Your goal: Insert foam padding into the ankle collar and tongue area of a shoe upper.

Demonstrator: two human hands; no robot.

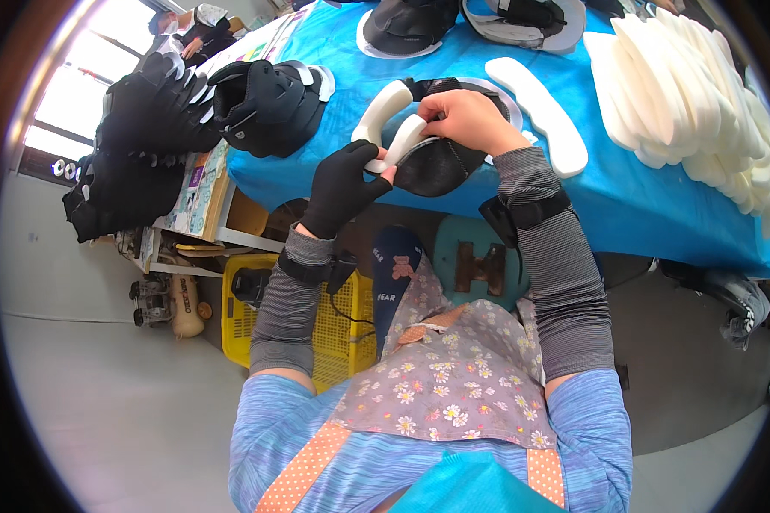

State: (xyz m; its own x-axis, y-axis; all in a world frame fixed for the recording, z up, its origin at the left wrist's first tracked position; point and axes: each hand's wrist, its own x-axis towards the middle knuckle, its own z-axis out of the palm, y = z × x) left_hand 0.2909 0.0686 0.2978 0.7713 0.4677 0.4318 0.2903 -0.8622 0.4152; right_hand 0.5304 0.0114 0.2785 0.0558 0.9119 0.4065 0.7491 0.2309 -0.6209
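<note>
The gloved left hand [344,184] pinches a white foam strip [402,141]; the bare right hand [466,120] grips the black shoe upper [436,162] at the blue table's [624,197] edge. One yellow basket [334,329] below seems to hold something dark.

A table covered in blue cloth [624,205] is carrying a stack of white foam pads [701,94] at its right side. A single white foam strip [543,111] and black padded pieces [269,103] are lying on it too.
</note>
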